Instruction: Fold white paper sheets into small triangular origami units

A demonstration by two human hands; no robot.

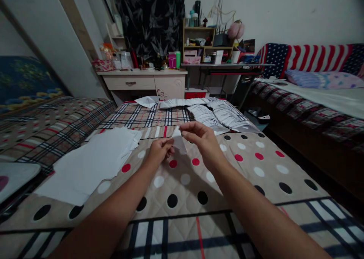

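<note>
Between my hands, above the dotted bedspread (186, 179), is a small folded piece of white paper (179, 141) with a pointed shape. My left hand (161, 150) pinches its left edge between thumb and fingers. At its upper right, the curled fingers of my right hand (200, 137) meet the paper's top corner; whether they grip it or only touch it is hard to see. A loose pile of flat white sheets (91, 164) lies to the left. Beyond my hands, rows of folded white papers (206, 117) lie closely overlapped.
A single white folded sheet (147, 101) rests near the bed's far edge. Behind stand a white dresser (136, 81) and a desk with shelves (200, 37). At right is another bed (309, 100); a white-topped object (18, 177) sits at the left edge.
</note>
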